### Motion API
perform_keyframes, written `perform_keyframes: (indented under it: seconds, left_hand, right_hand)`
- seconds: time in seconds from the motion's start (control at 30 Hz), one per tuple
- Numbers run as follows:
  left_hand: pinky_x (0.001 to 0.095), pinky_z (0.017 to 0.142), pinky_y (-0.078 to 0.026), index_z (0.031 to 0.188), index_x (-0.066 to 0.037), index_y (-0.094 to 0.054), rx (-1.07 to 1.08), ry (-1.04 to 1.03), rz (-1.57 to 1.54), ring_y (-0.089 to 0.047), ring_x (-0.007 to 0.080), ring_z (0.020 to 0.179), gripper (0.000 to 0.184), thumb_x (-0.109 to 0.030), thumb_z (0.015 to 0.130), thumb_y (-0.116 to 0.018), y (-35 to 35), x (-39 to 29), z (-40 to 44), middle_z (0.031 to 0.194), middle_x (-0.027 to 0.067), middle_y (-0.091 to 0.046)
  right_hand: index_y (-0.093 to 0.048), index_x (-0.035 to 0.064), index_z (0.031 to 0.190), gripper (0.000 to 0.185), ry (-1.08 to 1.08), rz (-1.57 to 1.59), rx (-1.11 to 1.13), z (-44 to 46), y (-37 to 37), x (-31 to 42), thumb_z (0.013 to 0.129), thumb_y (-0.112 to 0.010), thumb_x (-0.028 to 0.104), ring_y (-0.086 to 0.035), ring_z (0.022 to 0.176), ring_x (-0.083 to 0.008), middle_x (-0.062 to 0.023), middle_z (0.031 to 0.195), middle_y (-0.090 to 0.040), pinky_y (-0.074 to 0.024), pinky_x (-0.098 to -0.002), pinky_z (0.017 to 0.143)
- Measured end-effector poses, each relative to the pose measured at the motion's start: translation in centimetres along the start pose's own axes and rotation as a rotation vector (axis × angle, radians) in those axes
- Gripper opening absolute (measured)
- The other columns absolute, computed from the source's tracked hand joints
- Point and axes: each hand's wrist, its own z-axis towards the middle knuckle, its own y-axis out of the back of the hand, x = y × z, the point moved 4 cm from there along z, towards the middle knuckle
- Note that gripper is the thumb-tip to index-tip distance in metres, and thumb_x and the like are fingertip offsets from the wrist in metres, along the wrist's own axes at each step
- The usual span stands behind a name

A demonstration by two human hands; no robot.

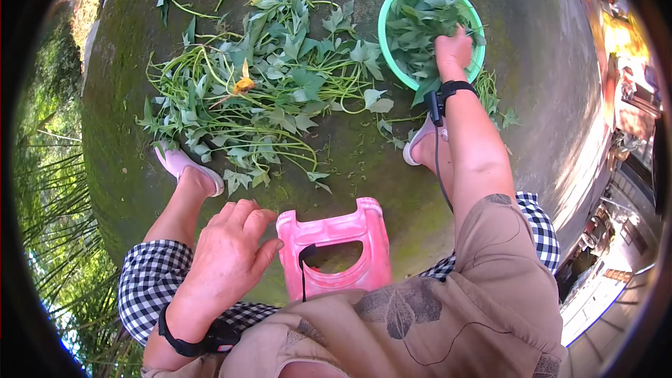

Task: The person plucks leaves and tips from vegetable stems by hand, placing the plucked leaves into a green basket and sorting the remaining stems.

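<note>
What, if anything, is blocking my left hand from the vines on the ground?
Nothing visible: in this view, only bare ground shows between your left hand and the vines. The stool is to the right of that path, and your left shoe to its left.

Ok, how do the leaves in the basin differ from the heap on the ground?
The basin leaves form one compact mass; the ground heap sprawls wide. The basin leaves show hardly any stems; the ground heap shows many long ones. Both are mostly green.
</note>
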Motion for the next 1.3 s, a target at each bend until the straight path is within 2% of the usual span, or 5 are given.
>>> perform_keyframes:
  seconds: [0.43, 0.6, 0.73, 1.07, 1.3]
  left_hand:
    - [0.0445, 0.077, -0.049, 0.103, -0.003, -0.061, -0.168, 0.017, 0.191, -0.06, 0.0341, 0.09, 0.035, -0.019, 0.074, -0.074, 3.4, 1.4, -2.0, 0.096, 0.0141, -0.06]
    - [0.0447, 0.062, -0.048, 0.07, 0.004, -0.06, -0.729, 0.165, 0.037, -0.061, 0.037, 0.063, 0.036, -0.027, 0.088, -0.059, 10.2, 5.8, -3.4, 0.065, 0.0231, -0.059]
    - [0.0256, 0.052, -0.048, 0.081, -0.002, -0.066, -0.88, 0.077, -0.706, -0.063, 0.0136, 0.06, 0.026, -0.026, 0.091, -0.061, 13.3, 7.8, -5.1, 0.072, 0.0073, -0.067]
    - [0.0306, 0.038, -0.047, 0.089, 0.0, -0.062, -0.913, -0.121, -1.201, -0.061, 0.0235, 0.046, 0.018, -0.017, 0.083, -0.067, 14.8, 7.9, -8.0, 0.071, 0.0135, -0.063]
    - [0.0289, 0.035, -0.044, 0.087, 0.0, -0.063, -0.87, -0.067, -1.186, -0.06, 0.0219, 0.045, 0.021, -0.02, 0.084, -0.067, 15.0, 8.5, -9.6, 0.067, 0.0117, -0.062]
  right_hand:
    - [-0.008, 0.02, 0.154, 0.127, -0.02, 0.014, 0.405, -4.4, 5.5, 3.2, 0.058, -0.089, 0.034, -0.043, 0.13, -0.0407, -0.0229, 0.142, -0.039, -0.0376, -0.0496, 0.104]
    - [-0.04, 0.0142, 0.144, 0.094, -0.019, -0.026, 0.12, -5.4, 9.8, 2.6, 0.063, -0.086, 0.025, -0.056, 0.117, -0.0369, -0.0219, 0.127, -0.057, -0.0442, -0.0453, 0.098]
    - [-0.064, 0.0012, 0.108, 0.04, 0.142, 0.088, 0.409, -5.7, 11.2, 4.3, 0.073, -0.078, 0.017, -0.067, 0.068, -0.021, -0.0091, 0.074, -0.067, -0.0525, -0.0309, 0.062]
    - [-0.063, 0.0029, 0.111, 0.029, 0.557, 0.251, 0.954, -32.4, 36.6, 12.2, 0.085, -0.065, 0.015, -0.064, 0.074, -0.0111, -0.0043, 0.086, -0.067, -0.0474, -0.0257, 0.062]
    - [-0.068, -0.0012, 0.1, 0.023, 0.032, 0.138, 1.269, -41.5, 39.7, 0.9, 0.08, -0.07, 0.011, -0.067, 0.065, -0.015, -0.0066, 0.079, -0.069, -0.049, -0.023, 0.057]
